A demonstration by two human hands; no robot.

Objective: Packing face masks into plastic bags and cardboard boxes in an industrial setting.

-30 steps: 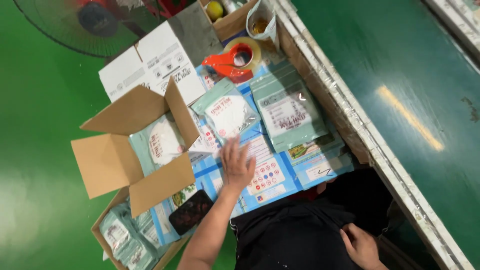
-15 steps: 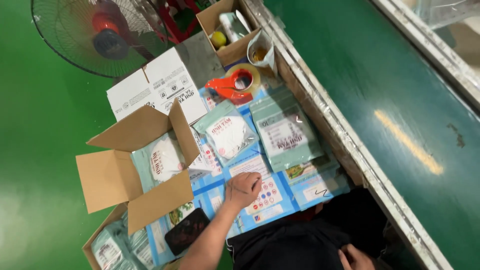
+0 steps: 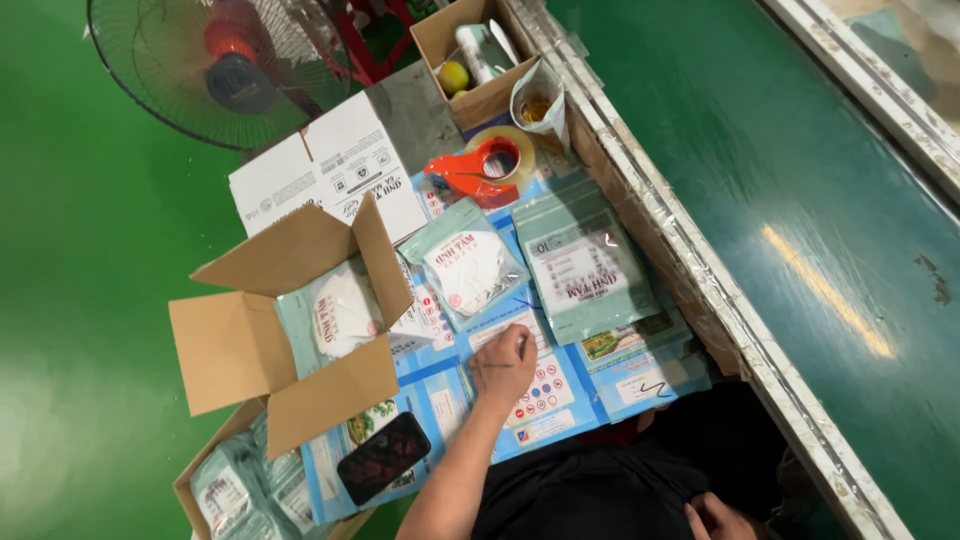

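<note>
My left hand (image 3: 505, 365) rests on the blue printed sheets (image 3: 560, 420) that cover the table, fingers curled in; I cannot make out anything in it. Just left of it stands an open cardboard box (image 3: 235, 350) with a white mask packet (image 3: 335, 320) inside. Another teal mask packet (image 3: 470, 270) lies just beyond my hand, and a bigger stack of teal packets (image 3: 585, 270) lies to the right of that. My right hand (image 3: 718, 518) shows only partly at the bottom edge, loose against dark clothing, holding nothing.
A black phone (image 3: 385, 457) lies near my forearm. A red tape dispenser (image 3: 475, 172), a white flat carton (image 3: 330, 170) and a small box of odds and ends (image 3: 470, 55) sit further back. A fan (image 3: 220, 70) stands on the green floor. A green conveyor (image 3: 800, 200) runs along the right. A lower box (image 3: 235, 495) holds more packets.
My left hand has drawn back toward me from the packets and curled from flat and spread to closed. The view has shifted, showing more of the fan and the far boxes.
</note>
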